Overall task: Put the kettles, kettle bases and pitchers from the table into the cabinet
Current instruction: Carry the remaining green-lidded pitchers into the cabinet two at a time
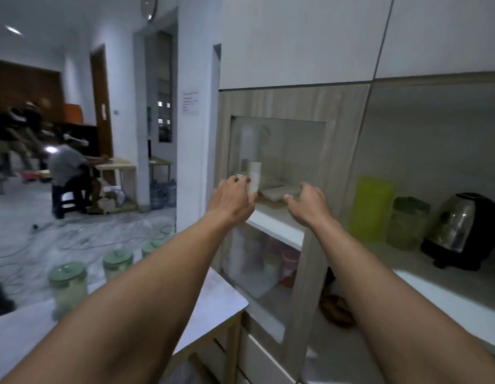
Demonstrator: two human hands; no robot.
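Head view: left hand [232, 199] and right hand [310, 203] hold nothing, fingers [307, 187] loosely spread. The person should grip the cabinet door [310, 278] frame just beyond the fingers, not its glass.

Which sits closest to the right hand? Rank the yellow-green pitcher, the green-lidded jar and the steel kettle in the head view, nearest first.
1. Yellow-green pitcher, just to the right of the right hand.
2. Green-lidded jar, next along, right of the pitcher.
3. Steel kettle, farthest, at the far right.
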